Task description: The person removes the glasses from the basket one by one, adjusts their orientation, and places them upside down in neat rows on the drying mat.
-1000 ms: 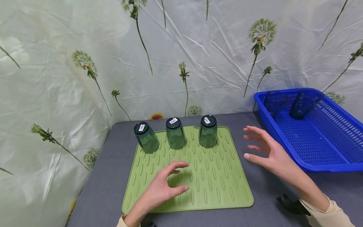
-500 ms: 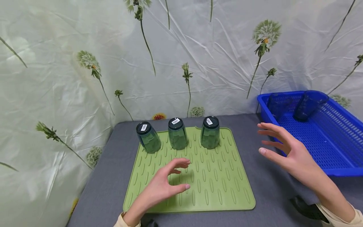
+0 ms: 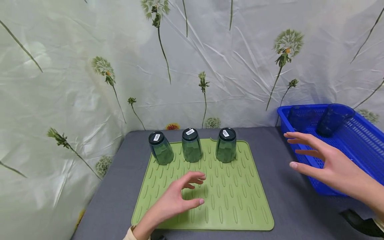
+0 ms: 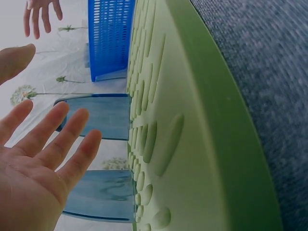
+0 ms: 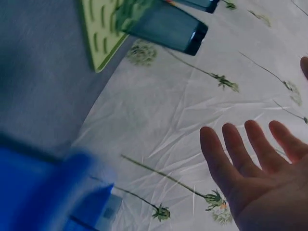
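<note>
Three green-tinted drinking glasses stand upside down in a row at the back of the green mat: the left glass [image 3: 163, 151], the middle glass [image 3: 192, 149] and the right glass [image 3: 226, 150]. Over the mat [image 3: 240, 213], my left hand [image 3: 174, 200] hovers with fingers loosely bent and holds nothing. My right hand [image 3: 333, 163] is in the air in front of the near left side of the blue plastic basket [image 3: 369, 156], also holding nothing. Inside the basket, two more glasses are at its back end, one of them a tilted glass [image 3: 334, 120].
The grey cloth-covered table [image 3: 105, 206] extends around the mat. Behind it hangs a pale curtain [image 3: 168, 110] printed with dandelions. The basket's raised rim [image 3: 286, 123] stands to the right of the mat.
My right hand has moved rightward, away from the mat and to the basket. My left hand stays over the mat. The head view has shifted slightly; the glasses have not moved.
</note>
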Demonstrator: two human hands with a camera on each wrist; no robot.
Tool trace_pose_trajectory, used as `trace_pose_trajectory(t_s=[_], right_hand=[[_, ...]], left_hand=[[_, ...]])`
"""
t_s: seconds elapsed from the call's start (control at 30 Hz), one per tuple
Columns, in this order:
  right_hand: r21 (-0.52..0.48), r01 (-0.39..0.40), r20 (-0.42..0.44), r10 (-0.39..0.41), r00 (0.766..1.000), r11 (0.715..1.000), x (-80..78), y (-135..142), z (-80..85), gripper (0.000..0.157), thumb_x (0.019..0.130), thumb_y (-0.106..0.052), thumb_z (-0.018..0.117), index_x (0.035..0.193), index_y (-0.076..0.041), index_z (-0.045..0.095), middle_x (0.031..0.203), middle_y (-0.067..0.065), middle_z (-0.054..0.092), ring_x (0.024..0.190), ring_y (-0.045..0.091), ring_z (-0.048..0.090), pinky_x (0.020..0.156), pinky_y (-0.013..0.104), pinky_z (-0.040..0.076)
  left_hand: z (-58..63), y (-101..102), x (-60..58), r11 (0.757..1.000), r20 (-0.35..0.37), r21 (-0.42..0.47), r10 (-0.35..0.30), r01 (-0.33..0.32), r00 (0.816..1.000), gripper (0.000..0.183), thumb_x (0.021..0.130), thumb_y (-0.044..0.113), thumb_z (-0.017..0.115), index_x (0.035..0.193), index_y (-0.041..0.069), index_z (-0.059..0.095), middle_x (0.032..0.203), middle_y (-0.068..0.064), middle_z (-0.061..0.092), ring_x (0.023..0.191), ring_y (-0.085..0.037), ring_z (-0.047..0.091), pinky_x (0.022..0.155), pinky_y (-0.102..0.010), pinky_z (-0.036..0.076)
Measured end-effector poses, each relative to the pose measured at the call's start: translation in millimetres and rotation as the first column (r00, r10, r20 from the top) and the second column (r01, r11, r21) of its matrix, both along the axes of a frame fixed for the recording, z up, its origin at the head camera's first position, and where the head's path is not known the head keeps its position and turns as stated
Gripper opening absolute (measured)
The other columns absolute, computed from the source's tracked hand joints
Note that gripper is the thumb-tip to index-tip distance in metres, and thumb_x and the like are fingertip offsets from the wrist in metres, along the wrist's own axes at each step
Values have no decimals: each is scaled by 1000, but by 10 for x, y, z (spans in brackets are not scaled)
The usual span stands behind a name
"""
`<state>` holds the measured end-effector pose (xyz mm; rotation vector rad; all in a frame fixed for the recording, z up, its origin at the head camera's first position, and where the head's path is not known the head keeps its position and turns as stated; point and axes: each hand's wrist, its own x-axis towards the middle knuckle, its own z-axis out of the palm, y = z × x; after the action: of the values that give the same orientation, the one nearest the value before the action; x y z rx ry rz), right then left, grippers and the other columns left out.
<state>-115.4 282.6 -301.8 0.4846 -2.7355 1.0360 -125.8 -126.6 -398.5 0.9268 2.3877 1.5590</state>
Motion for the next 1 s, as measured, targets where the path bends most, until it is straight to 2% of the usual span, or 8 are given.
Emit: trace_pose_trajectory(t_s=[0.1,0.23,0.4,0.57,0.67,0.87,1.0], right_hand=[[51,-18,26,16,1000,999,-56,98,29,74,87,-20,77,148,-35,39,144,-5,45,114,-10,47,80,9,46],[80,-31,49,28,998,996,-169,226,62,75,86,-17,78,149,-33,39,143,-2,46,115,-2,51,80,11,47],[94,-21,70,15,997,995,-308,349,118,76,86,-16,78,149,-33,39,142,-10,42,109,-11,49,78,14,49],[83,8,74,-14,997,997,-447,524,183,78,86,-15,78,150,-30,37,142,-11,38,110,-12,43,78,2,38],[76,18,66,-23,998,997,-513,638,222,78,86,-15,77,151,-29,36,139,-11,41,112,-10,42,78,0,35],[36,-14,75,11,997,999,-637,798,279,67,90,-11,73,148,-22,42,133,-10,49,112,-9,48,78,4,43],[31,6,95,-9,995,999,-738,886,262,66,91,-13,72,149,-20,40,132,-12,48,110,-11,47,74,6,46]], left_hand=[[-11,8,4,1000,1,-3,4,-4,1000,63,84,12,79,135,33,50,131,0,59,119,-16,55,97,-37,49],[-10,7,1,1000,2,-6,17,-17,1000,64,83,11,80,135,34,51,131,4,58,119,-15,55,97,-36,49],[12,1,-2,999,-2,-15,32,-32,999,63,82,15,81,135,35,52,130,14,57,119,-14,55,98,-35,49],[56,12,-5,999,-12,-27,20,-21,1000,63,83,17,80,135,36,51,131,17,56,119,-12,54,98,-35,48],[79,17,-5,1000,-17,-25,16,-16,1000,63,83,15,80,136,35,51,131,17,56,119,-11,54,98,-35,48],[81,16,-4,1000,-23,-26,14,-15,1000,65,83,11,80,135,35,51,130,17,56,120,-12,54,97,-35,48],[63,13,1,1000,-12,-27,14,-14,1000,65,83,10,80,135,35,51,130,16,57,120,-12,54,97,-37,49]])
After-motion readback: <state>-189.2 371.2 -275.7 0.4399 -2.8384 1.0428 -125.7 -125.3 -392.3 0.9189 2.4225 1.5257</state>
